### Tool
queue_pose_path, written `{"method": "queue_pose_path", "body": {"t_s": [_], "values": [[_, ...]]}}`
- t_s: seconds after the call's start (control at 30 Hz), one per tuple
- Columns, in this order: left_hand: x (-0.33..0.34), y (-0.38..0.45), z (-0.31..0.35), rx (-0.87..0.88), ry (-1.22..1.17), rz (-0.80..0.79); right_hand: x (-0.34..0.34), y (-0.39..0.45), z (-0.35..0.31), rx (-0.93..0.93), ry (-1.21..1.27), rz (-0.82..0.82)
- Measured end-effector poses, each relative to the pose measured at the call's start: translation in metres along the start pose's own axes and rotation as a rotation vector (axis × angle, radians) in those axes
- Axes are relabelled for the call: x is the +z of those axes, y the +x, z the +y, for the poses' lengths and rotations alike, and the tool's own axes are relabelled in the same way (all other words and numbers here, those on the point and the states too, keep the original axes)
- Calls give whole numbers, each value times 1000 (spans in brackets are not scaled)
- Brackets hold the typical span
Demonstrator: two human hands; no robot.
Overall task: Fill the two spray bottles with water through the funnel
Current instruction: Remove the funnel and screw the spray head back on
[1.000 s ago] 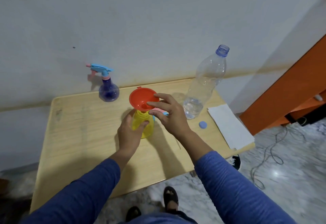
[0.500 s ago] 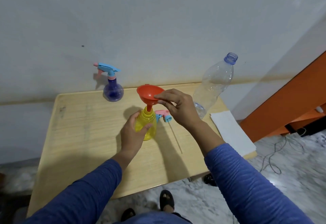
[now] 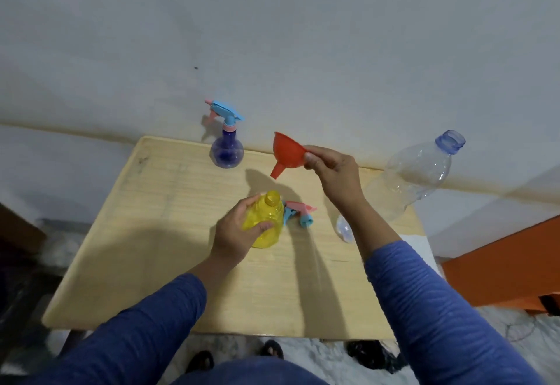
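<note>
Two hands work at mid-frame. The left hand (image 3: 239, 230) wraps around the yellow spray bottle (image 3: 266, 221), probably to steady it on the table (image 3: 151, 233); its neck is open, its contents unclear. The right hand (image 3: 333, 169) pinches the red funnel (image 3: 288, 152) by the rim, tilted above the bottle, clear of it. Beside lies the sprayer head (image 3: 298, 213). Upper centre, the capped blue spray bottle (image 3: 227, 149) stands; at right, the uncapped clear water bottle (image 3: 415, 178) looks nearly empty.

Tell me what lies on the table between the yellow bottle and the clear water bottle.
In the head view, a detached spray head lies on the table right beside the yellow bottle; bare wood follows toward the clear water bottle.
</note>
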State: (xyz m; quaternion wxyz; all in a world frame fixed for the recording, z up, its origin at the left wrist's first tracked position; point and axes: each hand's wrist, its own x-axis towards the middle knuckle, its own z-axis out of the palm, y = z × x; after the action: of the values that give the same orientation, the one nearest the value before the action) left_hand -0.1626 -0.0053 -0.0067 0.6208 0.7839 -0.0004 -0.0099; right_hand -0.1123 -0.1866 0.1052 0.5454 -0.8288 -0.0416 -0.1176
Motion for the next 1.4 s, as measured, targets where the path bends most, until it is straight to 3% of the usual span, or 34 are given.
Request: {"method": "queue_pose_path", "body": {"t_s": [0.3,0.47,0.67,0.87,0.97,1.17,1.4], "values": [[4,-1,1,-61,35,20,19,24,99,365,-166,6],[6,1,1,-58,9,39,20,27,113,400,-228,3],[9,0,-1,-44,6,52,19,23,128,489,-189,124],[9,1,-3,-31,8,54,21,4,127,457,-119,165],[8,1,-5,-13,14,55,30,-19,126,474,-224,226],[9,2,-8,13,20,51,45,-56,133,536,-205,112],[8,4,-13,5,55,54,41,-59,118,552,-99,198]]}}
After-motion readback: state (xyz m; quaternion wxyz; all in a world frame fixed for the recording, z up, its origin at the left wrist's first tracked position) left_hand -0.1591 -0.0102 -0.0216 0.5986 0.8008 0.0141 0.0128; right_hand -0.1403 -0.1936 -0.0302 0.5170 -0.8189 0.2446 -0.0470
